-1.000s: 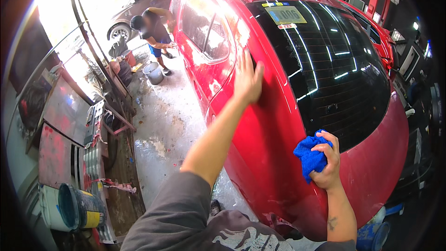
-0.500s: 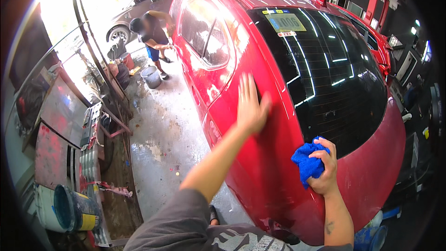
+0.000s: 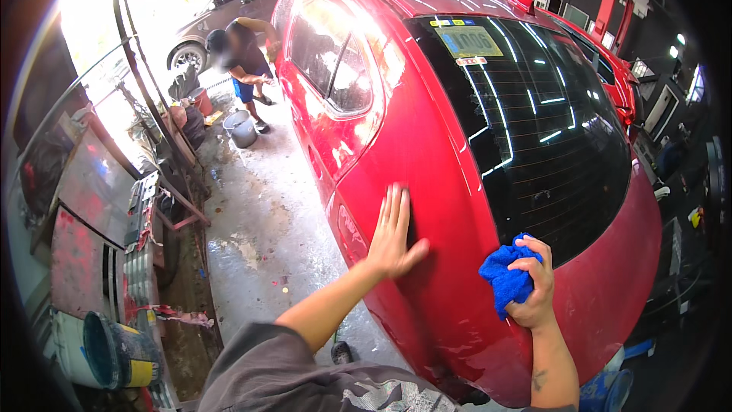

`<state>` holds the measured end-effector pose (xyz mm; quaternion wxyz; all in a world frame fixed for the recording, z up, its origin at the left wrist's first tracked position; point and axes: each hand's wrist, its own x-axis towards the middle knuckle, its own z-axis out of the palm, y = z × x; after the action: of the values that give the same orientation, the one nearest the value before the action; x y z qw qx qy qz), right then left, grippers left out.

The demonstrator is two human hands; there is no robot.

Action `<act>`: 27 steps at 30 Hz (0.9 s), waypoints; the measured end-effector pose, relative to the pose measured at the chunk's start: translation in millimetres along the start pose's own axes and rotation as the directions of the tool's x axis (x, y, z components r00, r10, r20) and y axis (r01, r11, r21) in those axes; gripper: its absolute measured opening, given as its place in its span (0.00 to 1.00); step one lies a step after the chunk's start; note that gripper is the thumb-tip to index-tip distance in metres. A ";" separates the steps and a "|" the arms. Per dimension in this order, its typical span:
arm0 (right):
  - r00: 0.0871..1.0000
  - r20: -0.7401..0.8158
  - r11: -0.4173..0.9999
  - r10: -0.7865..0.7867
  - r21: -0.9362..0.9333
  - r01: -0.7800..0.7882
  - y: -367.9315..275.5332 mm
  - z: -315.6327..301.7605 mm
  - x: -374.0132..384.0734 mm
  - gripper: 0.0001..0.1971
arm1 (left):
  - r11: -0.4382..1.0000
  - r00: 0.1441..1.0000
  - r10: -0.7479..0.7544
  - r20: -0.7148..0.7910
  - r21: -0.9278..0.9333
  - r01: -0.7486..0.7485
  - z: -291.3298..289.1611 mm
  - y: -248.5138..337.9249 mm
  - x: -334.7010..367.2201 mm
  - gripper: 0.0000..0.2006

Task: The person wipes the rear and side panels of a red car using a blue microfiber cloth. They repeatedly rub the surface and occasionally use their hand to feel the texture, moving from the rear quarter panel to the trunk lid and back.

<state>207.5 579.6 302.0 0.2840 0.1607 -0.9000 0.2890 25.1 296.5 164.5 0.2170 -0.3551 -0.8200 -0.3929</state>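
Note:
A red car [image 3: 450,275] fills the middle, its rear corner close to me. Flat on the painted panel beside the rear window lies my left hand [image 3: 394,236], fingers stretched out and thumb apart, holding nothing. My right hand [image 3: 536,290] grips a bunched blue cloth [image 3: 507,278] near the lower left corner of the dark rear window [image 3: 549,137]. Part of the cloth is hidden behind my fingers. A sticker [image 3: 469,40] sits at the top of the glass.
Another person [image 3: 248,53] bends at the car's far side, near a grey bucket [image 3: 242,130]. Buckets [image 3: 122,351] and a leaning panel [image 3: 80,259] stand along the left. A dark car [image 3: 229,8] is parked behind; another red car [image 3: 610,69] stands at the right.
My left hand has slid down the panel toward me, away from the side window. My right hand with the blue cloth has stayed in nearly the same place.

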 end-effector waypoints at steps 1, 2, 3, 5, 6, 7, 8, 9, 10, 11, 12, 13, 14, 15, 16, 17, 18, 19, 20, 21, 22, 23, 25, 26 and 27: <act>1.000 -0.001 1.000 -0.005 -0.014 0.005 0.6 -2.5 1.3 0.24 | 0.998 0.997 0.044 0.070 0.031 -0.047 3.9 -6.4 -30.7 0.59; 1.000 0.015 1.000 0.001 -0.029 0.000 0.6 -2.0 2.8 0.24 | 0.997 0.997 0.057 0.056 0.045 -0.060 -2.7 -13.4 -12.8 0.58; 1.000 0.025 0.999 0.000 -0.032 0.000 -0.1 -0.2 1.7 0.24 | 0.995 0.997 0.071 0.043 0.073 -0.074 -17.9 -22.7 23.3 0.57; 0.999 0.009 0.999 -0.036 -0.003 0.036 -2.9 3.9 8.0 0.24 | 0.997 0.993 0.004 -0.117 0.080 0.006 -46.4 -47.2 116.5 0.50; 0.999 0.002 0.999 -0.040 0.008 0.040 -2.8 4.7 7.1 0.24 | 0.999 0.989 -0.048 -0.137 0.007 0.050 -64.0 -41.9 151.9 0.48; 0.999 0.004 0.999 -0.036 0.010 0.036 -1.1 6.0 6.0 0.24 | 0.998 0.988 -0.059 -0.145 -0.038 0.054 -69.3 -41.7 162.1 0.47; 0.999 0.007 0.999 -0.035 0.013 0.035 0.7 7.5 6.3 0.24 | 0.996 0.986 -0.091 -0.137 -0.017 0.090 -64.7 -40.8 150.6 0.47; 1.000 0.004 1.000 -0.027 0.011 0.027 2.2 9.7 4.8 0.25 | 0.993 0.985 -0.118 -0.124 0.002 0.119 -50.9 -38.7 130.7 0.48; 1.000 0.005 1.000 -0.022 0.012 0.022 2.4 10.2 3.9 0.24 | 0.996 0.986 -0.076 -0.147 0.033 0.081 -27.2 -25.7 91.7 0.49; 1.000 0.004 1.000 -0.011 0.000 0.011 2.9 6.4 1.4 0.24 | 0.998 0.990 -0.061 -0.124 -0.023 0.058 -6.2 2.1 44.2 0.52; 1.000 0.002 1.000 -0.002 -0.016 0.002 0.5 0.9 -1.2 0.24 | 0.996 0.996 -0.087 -0.009 -0.015 0.087 10.6 24.1 -4.5 0.55; 1.000 -0.003 1.000 -0.004 -0.027 0.004 0.1 -1.6 -0.6 0.24 | 0.997 0.993 -0.059 0.106 -0.043 0.064 12.7 42.2 -40.2 0.57; 1.000 -0.001 0.999 -0.009 -0.032 0.009 0.4 -0.3 0.9 0.24 | 0.999 0.993 -0.040 0.112 0.015 0.039 5.7 35.3 -31.8 0.57; 1.000 0.009 1.000 -0.005 -0.030 0.006 -0.4 1.0 -1.3 0.24 | 0.997 0.991 -0.034 0.127 0.073 0.025 -2.1 28.1 -17.7 0.57; 1.000 0.012 0.999 0.000 -0.038 0.000 -0.5 2.8 0.4 0.24 | 0.996 1.000 -0.002 0.007 0.085 0.002 -10.8 8.4 26.4 0.55; 1.000 0.002 0.999 -0.023 -0.029 0.023 -0.9 4.3 3.8 0.25 | 0.996 0.996 -0.026 -0.084 0.081 0.033 -23.0 -9.6 79.7 0.51; 0.999 -0.012 0.999 -0.049 -0.016 0.049 -1.8 6.1 8.6 0.25 | 0.991 0.984 -0.125 -0.124 0.029 0.129 -40.3 -24.2 131.4 0.48; 0.998 -0.015 0.998 -0.057 -0.006 0.057 -3.6 6.8 7.4 0.25 | 0.992 0.978 -0.122 -0.172 0.005 0.125 -53.7 -28.7 161.7 0.47; 0.999 -0.006 0.999 -0.052 -0.011 0.052 -5.4 8.7 6.7 0.26 | 0.993 0.968 -0.121 -0.221 -0.014 0.121 -69.6 -33.8 190.7 0.45; 0.999 0.001 0.999 -0.043 -0.021 0.043 -4.2 9.1 7.1 0.26 | 0.986 0.960 -0.162 -0.227 -0.077 0.148 -68.8 -25.4 188.4 0.45; 0.999 0.006 0.998 -0.048 -0.028 0.048 -5.6 10.6 10.1 0.26 | 0.982 0.972 -0.014 -0.233 0.178 0.057 -47.7 -40.2 166.3 0.46; 0.999 0.000 0.999 -0.034 -0.039 0.033 -2.7 7.8 5.6 0.26 | 0.985 0.978 0.020 -0.210 0.170 0.017 -17.5 -16.8 129.0 0.47; 1.000 -0.017 0.998 0.000 -0.065 -0.001 0.9 -1.0 -6.3 0.26 | 0.996 0.986 -0.029 -0.162 -0.087 0.015 17.3 65.5 43.0 0.49; 0.999 -0.034 0.999 -0.008 -0.054 0.006 -0.1 -1.6 -5.2 0.26 | 0.997 0.997 -0.007 -0.076 -0.071 0.002 19.2 81.6 6.9 0.50; 0.999 -0.046 0.999 -0.014 -0.045 0.012 -0.9 0.0 -3.5 0.26 | 0.998 1.000 0.010 0.010 -0.058 -0.009 16.0 87.4 -12.4 0.51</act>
<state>210.7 579.3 300.3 0.3101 0.1536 -0.8983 0.2707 97.8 342.5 189.9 0.2042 -0.3671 -0.8077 -0.4138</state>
